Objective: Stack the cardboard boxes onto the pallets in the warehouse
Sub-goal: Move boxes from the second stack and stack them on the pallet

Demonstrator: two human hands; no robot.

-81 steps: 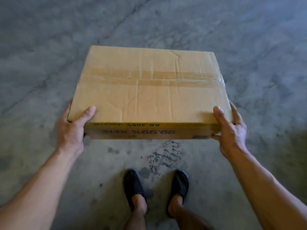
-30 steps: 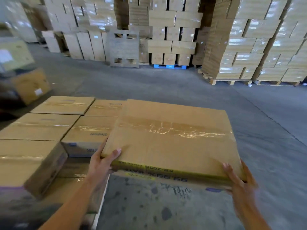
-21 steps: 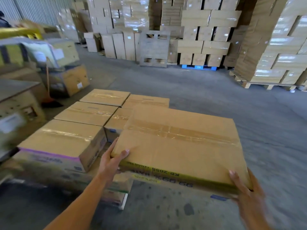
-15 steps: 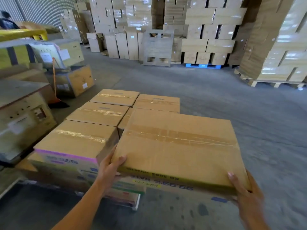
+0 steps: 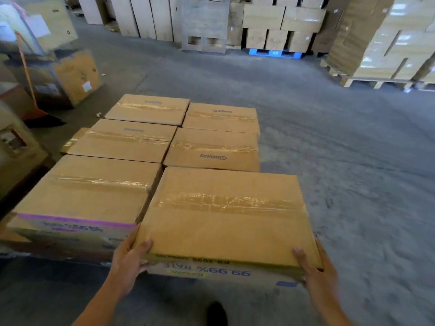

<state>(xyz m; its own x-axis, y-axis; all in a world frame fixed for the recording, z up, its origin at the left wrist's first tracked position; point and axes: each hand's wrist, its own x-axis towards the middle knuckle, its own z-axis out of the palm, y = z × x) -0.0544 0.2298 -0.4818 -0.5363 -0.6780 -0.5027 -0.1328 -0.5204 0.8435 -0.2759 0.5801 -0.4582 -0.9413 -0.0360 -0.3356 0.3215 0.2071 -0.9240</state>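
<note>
- Head view: at the left, a purple-edged box (image 5: 82,191) sits on the stack, its right side just beside the load.
- The left hand (image 5: 128,261) is curled round the near left corner of the taped cardboard box (image 5: 226,215), thumb on top.
- That box is held with its long axis across the body, over the near right slot and above a printed box (image 5: 211,272). Contact cannot be told.
- The right hand (image 5: 317,274) is wrapped round the near right corner. Both hands are judged equally near.
</note>
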